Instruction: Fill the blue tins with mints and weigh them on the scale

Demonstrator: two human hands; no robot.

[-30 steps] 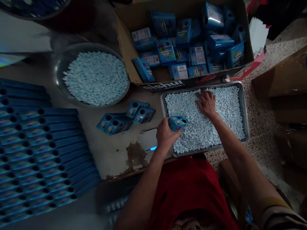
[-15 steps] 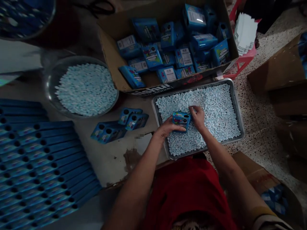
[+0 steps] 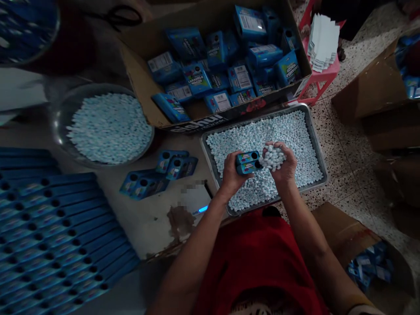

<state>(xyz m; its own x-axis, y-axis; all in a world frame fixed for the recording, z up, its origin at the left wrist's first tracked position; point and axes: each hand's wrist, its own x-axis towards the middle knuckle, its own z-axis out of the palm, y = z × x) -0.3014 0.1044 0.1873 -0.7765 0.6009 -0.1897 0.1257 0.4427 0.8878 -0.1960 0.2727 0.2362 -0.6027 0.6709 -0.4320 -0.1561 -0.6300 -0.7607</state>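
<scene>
Turned palm-up since a moment ago, your right hand (image 3: 285, 169) loosely cups scooped candies (image 3: 274, 157), seemingly still to enter the two blue boxes (image 3: 245, 157) your left hand (image 3: 231, 171) clasps just beside it.

Both the left hand (image 3: 231, 173) and the right hand (image 3: 285, 168) are bare. Behind the grip sits a red garment (image 3: 259, 249), softly creased, with pale print (image 3: 262, 309) farthest back, illegible. Behind the right forearm (image 3: 308, 232), a sleeve (image 3: 365, 309) shows, mustard and pale.
</scene>
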